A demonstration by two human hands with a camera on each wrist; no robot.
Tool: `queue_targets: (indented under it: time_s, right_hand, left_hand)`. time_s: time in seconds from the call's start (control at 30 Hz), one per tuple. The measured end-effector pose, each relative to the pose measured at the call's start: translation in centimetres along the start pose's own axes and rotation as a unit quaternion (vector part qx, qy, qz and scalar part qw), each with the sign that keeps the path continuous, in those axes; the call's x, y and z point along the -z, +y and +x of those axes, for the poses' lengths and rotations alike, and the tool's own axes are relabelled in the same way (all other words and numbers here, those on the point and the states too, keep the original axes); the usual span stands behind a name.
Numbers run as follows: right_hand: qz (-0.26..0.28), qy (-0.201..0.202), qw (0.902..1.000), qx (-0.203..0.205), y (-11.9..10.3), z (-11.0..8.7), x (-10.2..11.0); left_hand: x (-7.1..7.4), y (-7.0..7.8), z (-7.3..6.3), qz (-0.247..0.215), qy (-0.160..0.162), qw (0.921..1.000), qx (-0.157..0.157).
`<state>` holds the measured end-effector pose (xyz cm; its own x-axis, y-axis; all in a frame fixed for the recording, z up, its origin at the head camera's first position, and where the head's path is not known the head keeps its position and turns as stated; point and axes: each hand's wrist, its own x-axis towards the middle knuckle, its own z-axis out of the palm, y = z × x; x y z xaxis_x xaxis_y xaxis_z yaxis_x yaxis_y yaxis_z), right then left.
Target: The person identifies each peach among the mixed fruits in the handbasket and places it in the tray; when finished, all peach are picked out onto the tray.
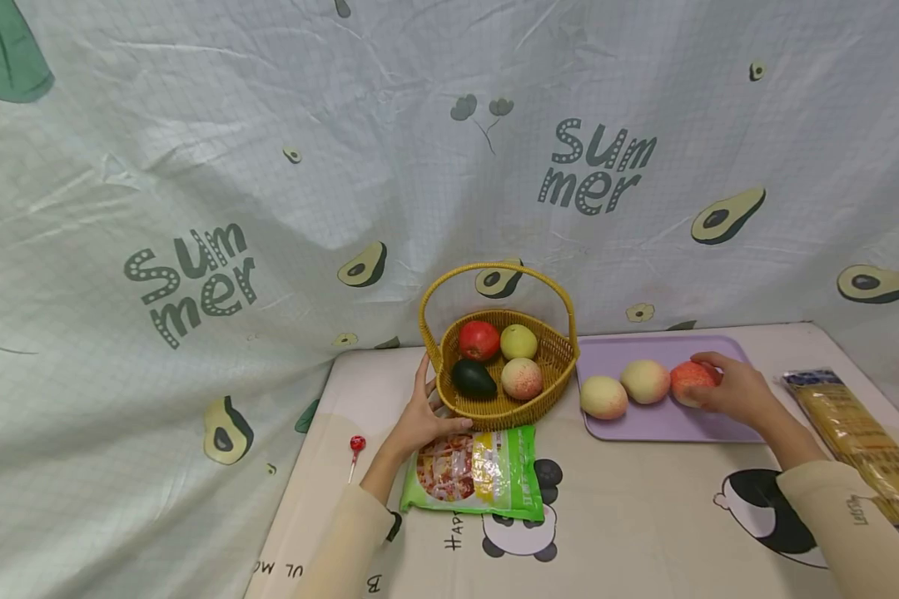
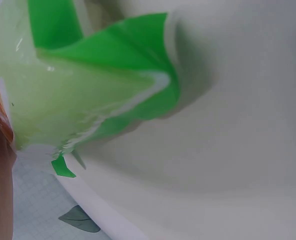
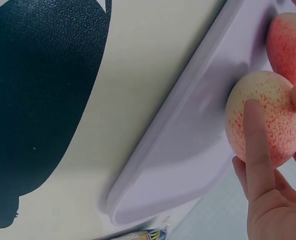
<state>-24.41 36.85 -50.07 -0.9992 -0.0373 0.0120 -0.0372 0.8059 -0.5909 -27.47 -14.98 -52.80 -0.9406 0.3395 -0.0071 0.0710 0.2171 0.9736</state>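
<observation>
On the purple tray (image 1: pixel 674 428), my right hand (image 1: pixel 737 389) grips a red-blushed peach (image 1: pixel 691 383), the rightmost of three. The right wrist view shows fingers and thumb around this speckled peach (image 3: pixel 263 130). Two paler peaches, a middle one (image 1: pixel 645 382) and a left one (image 1: pixel 603 398), lie beside it. My left hand (image 1: pixel 419 424) rests against the left front of a wicker basket (image 1: pixel 547 408), thumb stretched along its front and fingers spread up its side. Inside are a red apple (image 1: pixel 479 340), a yellow-green fruit (image 1: pixel 519 342), a dark avocado (image 1: pixel 474 379) and a peach (image 1: pixel 522 379).
A green food packet (image 1: pixel 472 474) lies just in front of the basket, below my left hand. To its left is a red lollipop (image 1: pixel 357 443). Right of the tray lies a long pack of noodles (image 1: pixel 861 433). An avocado-print curtain (image 1: pixel 419 166) hangs behind the table.
</observation>
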Motion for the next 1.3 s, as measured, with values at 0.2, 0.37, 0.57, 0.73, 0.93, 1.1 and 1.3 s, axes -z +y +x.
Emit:
queue_targets:
  time_s: [0.2, 0.37, 0.57, 0.73, 0.93, 1.1, 1.3]
  right_hand:
    - [-0.025, -0.014, 0.9996, -0.003, -0.1, -0.3, 0.4]
    - [-0.036, -0.016, 0.9992, -0.003, 0.0, -0.3, 0.7]
    - [-0.042, -0.022, 0.9989, -0.002, 0.0, -0.3, 0.9]
    - [-0.047, -0.026, 0.9985, -0.002, -0.3, -0.3, 1.2]
    - [-0.069, -0.033, 0.9971, -0.004, -1.0, -0.2, 2.1]
    - [-0.080, -0.013, 0.9966, 0.016, -4.1, 0.2, 3.3]
    - [-0.093, -0.019, 0.9934, 0.064, -12.1, 0.8, 3.6]
  left_hand:
    - [-0.1, -0.2, 0.0, -0.006, -0.003, 1.0000, -0.002]
    - [0.0, -0.1, 0.0, -0.003, -0.002, 1.0000, -0.001]
    - [0.0, 0.0, -0.1, -0.004, -0.003, 1.0000, -0.002]
    - [0.1, -0.1, -0.2, -0.007, -0.003, 1.0000, -0.002]
    - [0.1, -0.2, 0.0, 0.002, -0.006, 1.0000, -0.001]
    - [0.1, 0.1, -0.1, 0.008, -0.005, 1.0000, 0.001]
    - [0.0, 0.2, -0.1, 0.005, -0.004, 1.0000, -0.006]
